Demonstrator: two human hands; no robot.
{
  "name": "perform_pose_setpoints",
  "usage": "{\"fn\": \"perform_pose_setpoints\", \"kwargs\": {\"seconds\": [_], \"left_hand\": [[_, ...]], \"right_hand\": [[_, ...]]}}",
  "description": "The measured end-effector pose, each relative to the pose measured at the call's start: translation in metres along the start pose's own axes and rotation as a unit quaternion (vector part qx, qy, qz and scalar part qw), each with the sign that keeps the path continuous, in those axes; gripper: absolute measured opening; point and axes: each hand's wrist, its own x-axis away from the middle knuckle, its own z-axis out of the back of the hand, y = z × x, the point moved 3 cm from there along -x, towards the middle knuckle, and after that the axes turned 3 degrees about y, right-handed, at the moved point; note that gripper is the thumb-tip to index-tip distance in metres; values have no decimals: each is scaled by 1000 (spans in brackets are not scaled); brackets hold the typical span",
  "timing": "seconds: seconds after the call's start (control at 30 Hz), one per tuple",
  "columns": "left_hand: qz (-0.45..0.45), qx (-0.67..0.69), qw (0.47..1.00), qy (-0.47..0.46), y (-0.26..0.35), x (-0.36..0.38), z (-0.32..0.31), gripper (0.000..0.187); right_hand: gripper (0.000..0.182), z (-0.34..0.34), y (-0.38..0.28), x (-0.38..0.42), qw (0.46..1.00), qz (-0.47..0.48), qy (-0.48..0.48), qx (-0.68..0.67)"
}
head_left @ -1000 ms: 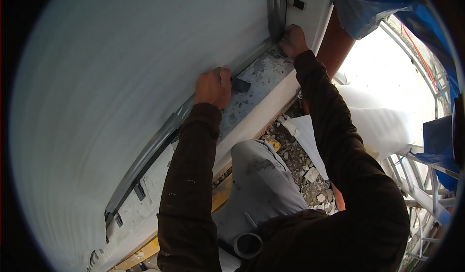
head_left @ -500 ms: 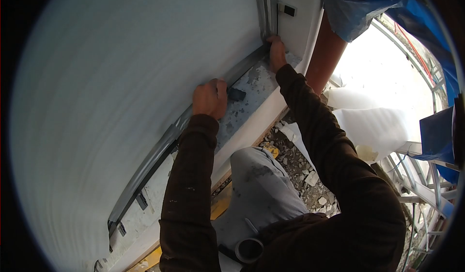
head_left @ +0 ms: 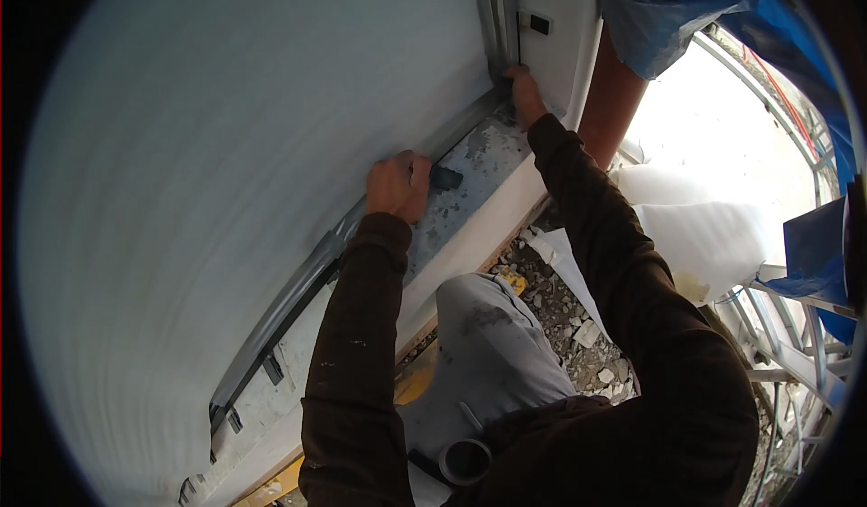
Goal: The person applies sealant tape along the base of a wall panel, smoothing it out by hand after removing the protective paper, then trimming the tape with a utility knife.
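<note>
A large pale panel or sheet [head_left: 271, 146] fills the left side, edged by a grey frame [head_left: 465, 128] along its bottom and right side. My left hand [head_left: 399, 186] is closed, with curled fingers on the frame's lower rail. Just right of its knuckles, a small dark block [head_left: 445, 178] rests on the speckled sill [head_left: 483, 155]. My right hand [head_left: 526, 99] is at the frame's lower right corner, its fingers bent around the edge and its fingertips partly hidden.
Dark clips [head_left: 273, 369] stick out under the rail at lower left. A brown pipe [head_left: 612, 101] and blue tarp [head_left: 686, 19] are at the right. Rubble [head_left: 587, 334], white sheeting [head_left: 695, 236] and metal scaffolding [head_left: 795, 344] lie beyond my knee [head_left: 474, 308].
The view has shifted slightly. My right hand sits a little lower and further right at the corner. My left hand keeps its place on the rail.
</note>
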Motion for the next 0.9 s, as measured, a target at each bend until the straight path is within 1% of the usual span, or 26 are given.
{"fn": "perform_pose_setpoints", "kwargs": {"seconds": [0.03,0.07,0.1,0.13,0.17,0.23,0.27,0.3,0.33,0.4,0.43,0.5,0.53,0.57,0.6,0.63,0.67,0.73,0.77,0.8,0.83,0.87,0.9], "left_hand": [[2,17,1000,-2,-1,-1,2,40],[1,14,1000,3,1,-4,8,40],[122,151,980,-49,-3,-6,10,37],[239,283,923,-101,-2,-2,12,35],[240,282,924,-96,2,2,21,35],[165,332,925,-84,18,15,45,31],[150,327,928,-93,31,33,59,30],[137,321,931,-104,46,58,73,29],[152,307,934,-105,56,85,86,17],[126,257,954,-91,62,146,104,13],[141,267,949,-88,67,175,112,13],[185,289,937,-71,69,227,122,15],[215,302,927,-56,67,250,124,16],[219,303,926,-49,64,269,125,16],[248,326,912,-34,57,289,122,17],[277,347,896,-14,51,304,119,19],[286,350,892,5,46,313,114,19],[306,381,873,-3,38,327,104,19],[311,382,870,14,34,331,103,19],[304,350,886,-19,31,333,101,18],[295,316,900,-52,28,333,102,17],[299,317,899,-36,27,332,110,17],[314,305,898,-40,28,334,119,17]], "right_hand": [[47,2,5,-4,998,-36,-21,-50],[47,3,12,-11,998,-32,-26,-51],[45,3,23,-18,998,-16,-27,-60],[43,-2,19,-11,997,0,-28,-69],[43,-8,18,-5,997,0,-33,-70],[58,-27,18,23,995,-23,-29,-94],[58,-40,13,42,995,-23,-31,-96],[69,-55,8,64,996,-8,-30,-88],[80,-70,8,83,996,5,-28,-79],[95,-101,18,109,1000,-5,-9,13],[95,-111,14,130,1000,-10,-9,14],[100,-127,-7,174,999,-33,9,-43],[100,-138,-3,184,999,-36,4,-40],[101,-147,1,194,998,-38,26,-47],[102,-153,5,203,997,-40,44,-52],[102,-159,7,216,998,-41,28,-46],[102,-165,8,232,997,-51,5,-50],[102,-170,18,266,996,-65,-39,-47],[102,-170,26,279,991,-63,-99,-57],[101,-167,31,288,984,-60,-155,-70],[103,-158,30,290,979,-62,-169,-96],[103,-158,32,286,976,-63,-184,-94],[102,-157,36,280,978,-45,-180,-100]]}}
